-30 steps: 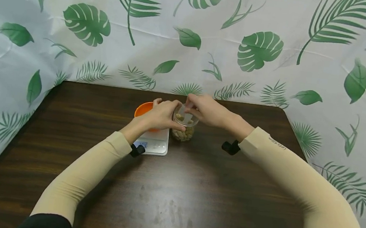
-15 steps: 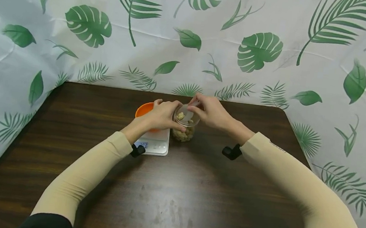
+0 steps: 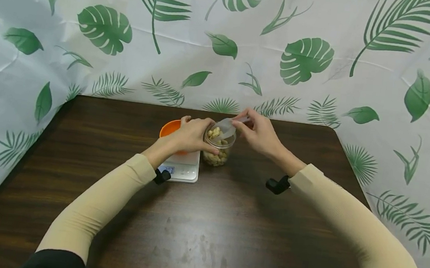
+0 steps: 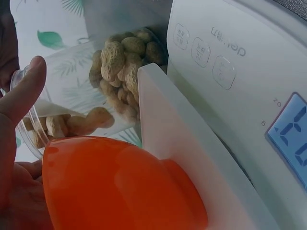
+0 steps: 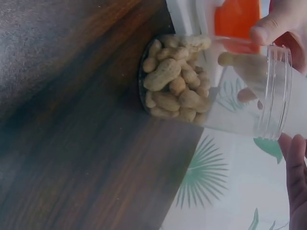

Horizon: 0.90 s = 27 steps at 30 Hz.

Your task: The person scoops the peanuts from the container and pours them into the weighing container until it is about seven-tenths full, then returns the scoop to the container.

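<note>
A clear screw-neck jar [image 3: 215, 157] stands upright, its lower part full of unshelled peanuts [image 5: 175, 81]. My left hand [image 3: 190, 136] grips it near the rim, thumb on the near side. My right hand [image 3: 258, 132] pinches the handle of a translucent scoop [image 3: 227, 127], which slants down into the jar's mouth. Several peanuts [image 4: 72, 124] sit at the scoop's end, high inside the jar. Left of the jar, an orange bowl [image 4: 110, 187] rests on a white kitchen scale [image 3: 184, 174]. My left hand and wrist partly cover the bowl in the head view; its contents are hidden.
The scale's lit display [image 4: 292, 134] is partly cut off in the left wrist view. All of this stands near the back edge of a dark wooden table [image 3: 205, 221]. A leaf-patterned sheet [image 3: 256, 50] hangs behind it.
My right hand has moved right and slightly up. The scoop has risen inside the jar and leans more, with peanuts on it. My left hand keeps its grip on the jar.
</note>
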Each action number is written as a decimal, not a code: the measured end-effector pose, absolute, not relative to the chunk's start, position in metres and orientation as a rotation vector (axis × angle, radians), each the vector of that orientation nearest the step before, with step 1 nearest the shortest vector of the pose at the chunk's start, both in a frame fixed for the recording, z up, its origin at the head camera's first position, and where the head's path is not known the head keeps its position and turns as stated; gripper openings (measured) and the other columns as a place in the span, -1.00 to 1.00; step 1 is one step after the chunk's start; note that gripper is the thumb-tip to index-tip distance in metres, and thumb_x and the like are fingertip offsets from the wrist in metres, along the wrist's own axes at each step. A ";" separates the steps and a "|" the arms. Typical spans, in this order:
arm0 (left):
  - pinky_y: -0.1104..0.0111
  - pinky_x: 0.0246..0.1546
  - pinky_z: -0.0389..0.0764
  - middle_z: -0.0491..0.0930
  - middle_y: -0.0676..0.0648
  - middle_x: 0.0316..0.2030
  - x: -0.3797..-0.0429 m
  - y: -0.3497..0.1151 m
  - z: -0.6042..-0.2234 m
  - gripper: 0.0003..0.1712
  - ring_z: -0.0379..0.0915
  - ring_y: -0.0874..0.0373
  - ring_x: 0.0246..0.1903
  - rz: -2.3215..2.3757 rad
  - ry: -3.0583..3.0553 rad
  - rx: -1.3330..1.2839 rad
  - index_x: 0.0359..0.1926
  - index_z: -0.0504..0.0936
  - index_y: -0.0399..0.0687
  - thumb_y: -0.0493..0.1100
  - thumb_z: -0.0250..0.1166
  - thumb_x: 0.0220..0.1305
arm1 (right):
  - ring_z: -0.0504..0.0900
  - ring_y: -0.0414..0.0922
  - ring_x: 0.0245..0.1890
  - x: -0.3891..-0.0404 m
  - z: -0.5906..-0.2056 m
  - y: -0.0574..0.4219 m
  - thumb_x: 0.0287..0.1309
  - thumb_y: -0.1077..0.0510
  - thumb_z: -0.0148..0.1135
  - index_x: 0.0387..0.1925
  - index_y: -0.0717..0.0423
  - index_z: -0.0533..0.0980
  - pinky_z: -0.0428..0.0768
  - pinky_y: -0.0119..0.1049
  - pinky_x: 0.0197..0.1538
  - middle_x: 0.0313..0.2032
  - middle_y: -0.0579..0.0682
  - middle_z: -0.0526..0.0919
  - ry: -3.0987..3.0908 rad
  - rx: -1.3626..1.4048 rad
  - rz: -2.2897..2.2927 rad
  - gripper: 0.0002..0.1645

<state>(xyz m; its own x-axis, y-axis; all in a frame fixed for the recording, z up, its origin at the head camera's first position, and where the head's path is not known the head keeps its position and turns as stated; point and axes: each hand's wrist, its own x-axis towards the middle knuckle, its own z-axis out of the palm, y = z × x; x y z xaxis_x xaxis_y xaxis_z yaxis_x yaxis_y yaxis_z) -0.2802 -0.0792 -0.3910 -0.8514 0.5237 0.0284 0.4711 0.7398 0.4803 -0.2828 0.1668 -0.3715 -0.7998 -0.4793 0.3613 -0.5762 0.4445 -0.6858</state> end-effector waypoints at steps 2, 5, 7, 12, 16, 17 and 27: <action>-0.19 0.34 -0.09 0.60 -0.08 0.16 -0.280 -0.079 -0.391 0.00 0.47 0.01 0.14 0.730 2.828 0.809 0.39 0.40 -0.16 0.27 0.56 0.09 | 0.66 -0.08 -0.42 -0.283 -0.373 0.168 0.49 0.10 0.21 -0.01 0.15 0.55 0.65 -0.22 -0.33 -0.10 0.03 0.68 -2.565 0.923 1.319 -0.79; -0.20 0.34 -0.10 0.60 -0.08 0.17 -0.281 -0.080 -0.391 0.00 0.47 0.01 0.16 0.728 2.825 0.809 0.39 0.40 -0.15 0.28 0.56 0.10 | 0.64 -0.02 -0.44 -0.284 -0.376 0.170 0.49 0.10 0.20 0.00 0.16 0.54 0.65 -0.12 -0.31 -0.04 0.04 0.68 -2.570 0.887 1.364 -0.78; -0.20 0.35 -0.10 0.60 -0.08 0.17 -0.281 -0.080 -0.391 -0.01 0.47 0.00 0.16 0.733 2.822 0.810 0.39 0.40 -0.14 0.27 0.55 0.10 | 0.62 0.04 -0.45 -0.285 -0.377 0.172 0.50 0.10 0.19 0.01 0.16 0.53 0.64 -0.08 -0.32 -0.02 0.04 0.67 -2.583 0.862 1.381 -0.78; -0.20 0.34 -0.10 0.60 -0.07 0.17 -0.282 -0.080 -0.391 -0.02 0.46 0.00 0.16 0.734 2.822 0.816 0.39 0.41 -0.12 0.27 0.55 0.10 | 0.58 -0.02 -0.50 -0.284 -0.378 0.175 0.52 0.16 0.15 0.04 0.22 0.52 0.58 -0.21 -0.37 -0.01 0.13 0.66 -2.605 0.812 1.385 -0.77; -0.20 0.34 -0.10 0.59 -0.07 0.18 -0.282 -0.080 -0.391 -0.01 0.46 0.00 0.17 0.727 2.825 0.815 0.39 0.41 -0.12 0.28 0.55 0.09 | 0.54 -0.07 -0.54 -0.284 -0.377 0.176 0.52 0.25 0.12 0.07 0.32 0.51 0.53 -0.27 -0.42 -0.07 0.25 0.65 -2.598 0.796 1.399 -0.76; -0.20 0.34 -0.10 0.59 -0.07 0.19 -0.282 -0.080 -0.391 0.00 0.46 0.00 0.17 0.725 2.827 0.815 0.40 0.40 -0.12 0.29 0.55 0.09 | 0.53 -0.06 -0.55 -0.284 -0.378 0.177 0.52 0.25 0.12 0.07 0.32 0.52 0.52 -0.27 -0.43 -0.10 0.25 0.65 -2.596 0.791 1.401 -0.76; -0.21 0.34 -0.08 0.59 -0.09 0.19 -0.280 -0.079 -0.389 0.02 0.46 -0.02 0.18 0.702 2.832 0.817 0.41 0.39 -0.16 0.28 0.55 0.10 | 0.65 -0.12 -0.41 -0.277 -0.388 0.172 0.50 0.13 0.19 0.01 0.15 0.53 0.61 -0.27 -0.32 0.06 0.03 0.69 -2.545 0.943 1.330 -0.80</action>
